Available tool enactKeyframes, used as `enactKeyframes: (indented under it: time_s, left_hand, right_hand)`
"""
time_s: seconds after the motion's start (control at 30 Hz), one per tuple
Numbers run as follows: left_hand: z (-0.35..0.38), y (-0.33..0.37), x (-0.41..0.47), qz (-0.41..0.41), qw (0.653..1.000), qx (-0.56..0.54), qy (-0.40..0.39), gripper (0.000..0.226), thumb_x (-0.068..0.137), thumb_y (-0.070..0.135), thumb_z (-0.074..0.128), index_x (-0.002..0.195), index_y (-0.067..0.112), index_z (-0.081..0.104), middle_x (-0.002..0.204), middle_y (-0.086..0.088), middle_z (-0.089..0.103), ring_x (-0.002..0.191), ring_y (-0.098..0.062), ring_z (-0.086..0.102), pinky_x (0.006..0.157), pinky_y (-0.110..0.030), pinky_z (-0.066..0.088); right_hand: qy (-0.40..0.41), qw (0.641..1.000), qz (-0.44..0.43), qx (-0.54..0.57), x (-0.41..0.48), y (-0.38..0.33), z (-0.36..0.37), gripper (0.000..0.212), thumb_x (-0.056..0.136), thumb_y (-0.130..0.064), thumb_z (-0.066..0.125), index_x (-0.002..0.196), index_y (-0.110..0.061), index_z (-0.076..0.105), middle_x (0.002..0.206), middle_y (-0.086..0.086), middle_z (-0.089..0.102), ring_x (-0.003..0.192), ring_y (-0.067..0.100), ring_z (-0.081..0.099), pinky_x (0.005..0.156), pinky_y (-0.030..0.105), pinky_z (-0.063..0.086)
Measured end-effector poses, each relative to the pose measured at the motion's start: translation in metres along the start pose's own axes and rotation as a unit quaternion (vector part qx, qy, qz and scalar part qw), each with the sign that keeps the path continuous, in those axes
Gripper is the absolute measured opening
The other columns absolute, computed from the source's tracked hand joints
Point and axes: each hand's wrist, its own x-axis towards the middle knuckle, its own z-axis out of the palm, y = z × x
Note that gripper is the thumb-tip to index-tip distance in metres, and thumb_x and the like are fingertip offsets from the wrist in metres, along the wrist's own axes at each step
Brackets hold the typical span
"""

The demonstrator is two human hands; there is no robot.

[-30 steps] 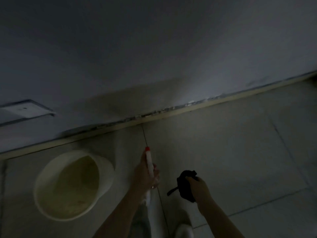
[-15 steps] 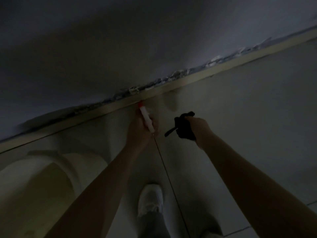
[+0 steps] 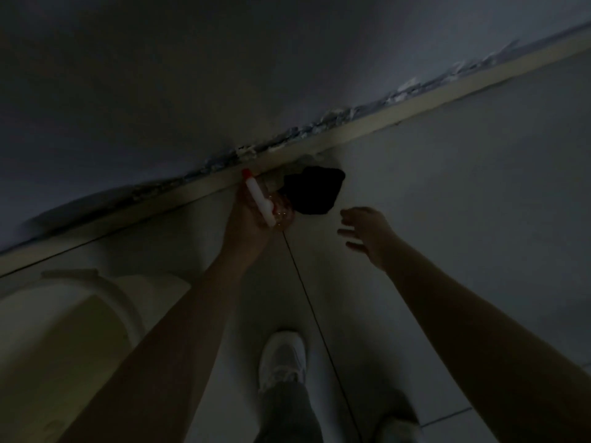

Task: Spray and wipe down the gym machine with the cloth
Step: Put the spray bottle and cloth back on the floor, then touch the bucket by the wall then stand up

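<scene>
The room is dim. My left hand grips a spray bottle with a white neck and red tip, held low near the foot of the wall. A black cloth lies on the tiled floor against the skirting, just right of the bottle. To the right of the cloth my right hand hovers with fingers spread, holding nothing. No gym machine is in view.
A pale bucket stands on the floor at the lower left, beside my left forearm. The skirting board runs diagonally under a wall with flaking paint. My white shoe is below the hands.
My right hand has let go of the black cloth, which now lies on the floor by the skirting. Both hands have moved closer to the wall, the bottle still in my left.
</scene>
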Motion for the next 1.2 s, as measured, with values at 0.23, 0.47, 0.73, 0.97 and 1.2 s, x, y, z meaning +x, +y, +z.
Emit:
enactKeyframes:
  time_s: [0.23,0.47,0.73,0.97,1.2]
  left_hand:
    - [-0.031,0.033,-0.065,-0.15,0.97,0.059,-0.185,0.043,0.094,0.016,0.052,0.135,0.004,0.042,0.136,-0.016,0.048,0.121,-0.03,0.048,0.092,-0.028,0.038]
    - [-0.111,0.098,-0.151,-0.155,0.962,0.049,-0.219,0.039,0.092,0.008,0.054,0.13,-0.001,0.048,0.135,-0.022,0.05,0.123,-0.034,0.048,0.104,-0.04,0.04]
    - [-0.215,0.178,-0.273,-0.134,0.971,0.039,-0.192,0.036,0.092,0.017,0.054,0.127,0.008,0.053,0.125,-0.013,0.056,0.114,-0.03,0.055,0.088,-0.027,0.043]
    - [-0.241,0.187,-0.316,-0.086,0.947,0.114,-0.287,0.013,0.092,0.013,0.05,0.085,0.012,0.06,0.104,-0.019,0.062,0.111,-0.036,0.057,0.086,-0.034,0.045]
    - [-0.241,0.147,-0.354,-0.027,0.905,0.206,-0.372,0.02,0.095,0.01,0.046,0.107,0.001,0.059,0.12,-0.023,0.058,0.11,-0.035,0.055,0.088,-0.034,0.043]
  right_hand:
    - [0.024,0.998,0.033,-0.041,-0.085,0.01,-0.041,0.01,0.095,-0.015,0.049,0.102,-0.009,0.053,0.097,0.013,0.057,0.087,0.02,0.055,0.058,0.021,0.032]
    - [0.042,0.999,0.023,-0.022,-0.23,-0.029,-0.062,0.008,0.095,-0.01,0.046,0.093,-0.007,0.053,0.093,0.012,0.054,0.076,0.02,0.054,0.056,0.021,0.029]
    - [0.033,0.999,-0.002,-0.01,-0.408,-0.051,-0.075,0.023,0.095,-0.012,0.046,0.113,-0.001,0.056,0.094,0.013,0.056,0.064,0.014,0.053,0.057,0.022,0.032]
    - [0.143,0.984,0.025,0.1,-0.485,0.003,-0.077,0.026,0.095,-0.006,0.043,0.114,0.009,0.054,0.092,0.016,0.054,0.061,0.016,0.05,0.053,0.021,0.036]
    - [0.175,0.965,0.085,0.177,-0.529,0.114,-0.019,0.014,0.092,-0.01,0.048,0.082,-0.008,0.058,0.091,0.018,0.061,0.081,0.026,0.057,0.068,0.029,0.042]
